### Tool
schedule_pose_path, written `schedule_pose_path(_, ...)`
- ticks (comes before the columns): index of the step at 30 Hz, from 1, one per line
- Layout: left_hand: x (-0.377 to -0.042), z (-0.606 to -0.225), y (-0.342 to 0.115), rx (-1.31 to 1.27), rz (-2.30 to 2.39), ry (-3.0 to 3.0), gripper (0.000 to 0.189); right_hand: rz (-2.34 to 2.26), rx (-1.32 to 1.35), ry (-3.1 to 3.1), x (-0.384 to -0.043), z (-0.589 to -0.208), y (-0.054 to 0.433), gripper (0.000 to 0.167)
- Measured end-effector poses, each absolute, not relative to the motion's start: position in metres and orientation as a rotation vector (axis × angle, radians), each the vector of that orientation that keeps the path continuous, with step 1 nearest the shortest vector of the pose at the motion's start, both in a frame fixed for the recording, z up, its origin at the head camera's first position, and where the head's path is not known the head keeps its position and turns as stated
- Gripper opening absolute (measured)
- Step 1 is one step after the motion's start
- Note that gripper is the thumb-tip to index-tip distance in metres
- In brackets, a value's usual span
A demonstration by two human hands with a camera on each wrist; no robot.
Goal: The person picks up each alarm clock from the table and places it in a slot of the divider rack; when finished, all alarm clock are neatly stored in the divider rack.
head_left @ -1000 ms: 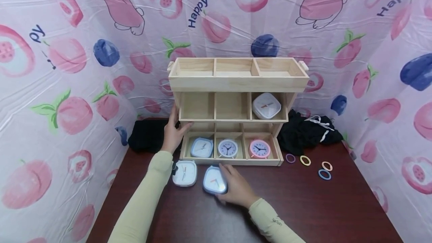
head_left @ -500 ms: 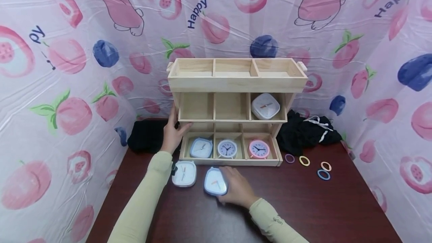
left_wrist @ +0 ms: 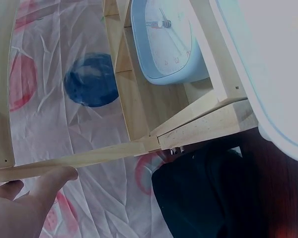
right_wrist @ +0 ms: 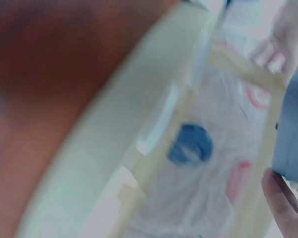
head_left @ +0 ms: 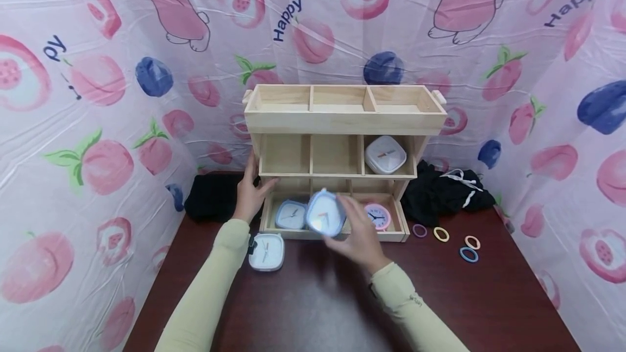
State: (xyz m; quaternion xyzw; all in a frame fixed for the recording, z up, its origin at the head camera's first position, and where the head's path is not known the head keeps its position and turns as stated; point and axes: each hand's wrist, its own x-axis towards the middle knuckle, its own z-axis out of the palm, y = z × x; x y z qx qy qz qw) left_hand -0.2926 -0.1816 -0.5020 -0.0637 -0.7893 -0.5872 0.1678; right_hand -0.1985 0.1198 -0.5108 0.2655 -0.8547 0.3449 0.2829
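My right hand (head_left: 359, 232) grips a blue square alarm clock (head_left: 325, 214) by its right side. The clock is lifted before the bottom tier of a wooden three-tier rack (head_left: 342, 123), hiding the middle compartment. On the rack's left side, my left hand (head_left: 251, 193) holds the side strut (left_wrist: 89, 156), thumb on one face and fingers behind. Another blue square clock (head_left: 291, 214) sits in the bottom left compartment, and a pink round clock (head_left: 377, 216) in the bottom right one. A white square clock (head_left: 386, 154) is in the middle tier's right compartment.
A second white square clock (head_left: 266, 252) lies on the dark table (head_left: 293, 308) near my left wrist. Several coloured rings (head_left: 441, 233) lie at the right. Black cloth (head_left: 430, 194) is bunched right of the rack, and a black item (head_left: 215, 195) stands left of it.
My right hand has raised the blue clock from the tabletop and carried it forward, up to the bottom tier. My left hand stays on the rack's side.
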Motion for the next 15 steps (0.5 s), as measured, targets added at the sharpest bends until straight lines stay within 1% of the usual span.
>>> schedule_pose_path(4,-0.292,-0.500,-0.181,-0.155,-1.667,-2.268,0.105,0.940,0.601,-2.185,-0.221,-0.478,0.124,0.108)
schedule_pose_path(8,-0.291,-0.499,-0.181,-0.152,-1.670,-2.272,0.104,0.943,0.502,-2.151,-0.245,-0.452,0.126,0.107)
schedule_pose_path(11,-0.291,-0.500,-0.181,-0.155,-1.665,-2.270,0.104,0.918,0.452,-2.169,-0.263,-0.439,0.126,0.103)
schedule_pose_path(15,-0.292,-0.502,-0.182,-0.164,-1.656,-2.273,0.104,0.905,0.397,-2.233,-0.279,-0.432,0.127,0.102)
